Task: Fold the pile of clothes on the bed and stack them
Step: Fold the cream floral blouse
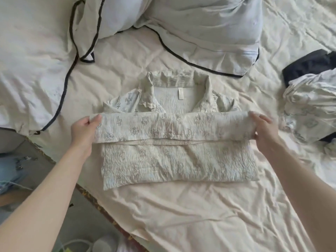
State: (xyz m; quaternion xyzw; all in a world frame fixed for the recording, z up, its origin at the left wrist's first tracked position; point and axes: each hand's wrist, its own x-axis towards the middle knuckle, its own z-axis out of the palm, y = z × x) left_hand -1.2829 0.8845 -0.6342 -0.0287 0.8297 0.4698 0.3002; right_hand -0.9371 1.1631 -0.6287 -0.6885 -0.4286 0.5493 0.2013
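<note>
A cream crinkled shirt (174,160) with small printed figures lies in the middle of the bed, collar pointing away from me. Its lower part is doubled up into a band across the middle. My left hand (85,130) pinches the left end of that folded band, thumb on top. My right hand (263,128) grips the right end the same way. A crumpled pile of clothes (312,100), pale printed fabric over a dark garment, sits at the right edge of the bed.
Two pale pillows with black piping lie at the head of the bed, one at the left (36,66) and one at the top (209,33). The beige sheet (200,215) is wrinkled. The bed's edge runs diagonally at the lower left, with floor and clutter beyond.
</note>
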